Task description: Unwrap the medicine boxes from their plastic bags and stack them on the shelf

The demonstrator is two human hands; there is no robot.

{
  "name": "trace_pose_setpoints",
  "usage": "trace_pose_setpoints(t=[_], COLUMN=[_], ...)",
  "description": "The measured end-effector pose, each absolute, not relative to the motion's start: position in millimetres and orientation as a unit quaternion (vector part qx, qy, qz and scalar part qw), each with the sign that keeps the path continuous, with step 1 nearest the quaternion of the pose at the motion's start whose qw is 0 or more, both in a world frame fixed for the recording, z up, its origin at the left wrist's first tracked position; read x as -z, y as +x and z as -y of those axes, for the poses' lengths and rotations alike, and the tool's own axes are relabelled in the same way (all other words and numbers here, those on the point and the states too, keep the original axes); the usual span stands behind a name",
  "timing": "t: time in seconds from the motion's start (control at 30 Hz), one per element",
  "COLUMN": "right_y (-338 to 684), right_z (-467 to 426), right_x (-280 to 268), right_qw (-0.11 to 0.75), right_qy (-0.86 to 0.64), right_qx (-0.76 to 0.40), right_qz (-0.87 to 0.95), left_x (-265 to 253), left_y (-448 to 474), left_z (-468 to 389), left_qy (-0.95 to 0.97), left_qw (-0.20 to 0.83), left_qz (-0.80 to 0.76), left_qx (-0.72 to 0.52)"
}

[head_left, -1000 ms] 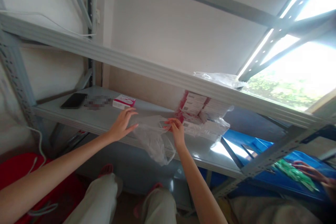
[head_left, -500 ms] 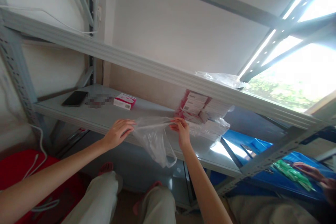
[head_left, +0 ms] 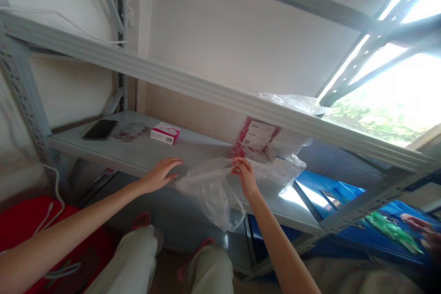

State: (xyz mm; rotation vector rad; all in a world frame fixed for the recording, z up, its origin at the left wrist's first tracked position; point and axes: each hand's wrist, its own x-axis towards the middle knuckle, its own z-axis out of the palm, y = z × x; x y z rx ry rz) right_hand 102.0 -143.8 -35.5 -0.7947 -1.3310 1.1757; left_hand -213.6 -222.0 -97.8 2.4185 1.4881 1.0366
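A clear plastic bag (head_left: 215, 197) hangs limp over the front edge of the grey shelf (head_left: 196, 149). My right hand (head_left: 245, 174) pinches its upper right corner between thumb and fingers. Just left of the bag, my left hand (head_left: 161, 174) has its fingers apart, with nothing in them. A small pink and white box (head_left: 166, 132) stands on the shelf beyond my left hand. Behind my right hand, several pink and white boxes in clear wrapping (head_left: 262, 138) are stacked, with more wrapped packs beside them.
A dark phone (head_left: 99, 129) lies at the shelf's left end, near a blurred-out item (head_left: 130, 132). The upper shelf beam (head_left: 165, 76) crosses above my hands, with clear plastic (head_left: 292, 102) on it. At right, another person's hand (head_left: 418, 225) is near a green bundle (head_left: 392, 232) on blue.
My left hand has let go of the bag's left corner and opened. The bag has swung down and right, still hanging from my right hand, which has shifted slightly right.
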Motion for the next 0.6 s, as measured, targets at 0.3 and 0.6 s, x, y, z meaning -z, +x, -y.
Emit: trace_pose_setpoints(t=[0.3, 0.6], right_y=[94, 96], right_z=[140, 138], right_x=[45, 46], right_qw=[0.603, 0.631], right_qy=[-0.311, -0.276], right_qx=[-0.513, -0.533], right_qz=[0.526, 0.491], left_x=[101, 109], left_y=[-180, -163], left_z=[224, 247], left_qy=[0.753, 0.539], left_qw=[0.153, 0.531], left_qz=[-0.540, -0.538], left_qx=[-0.343, -0.372])
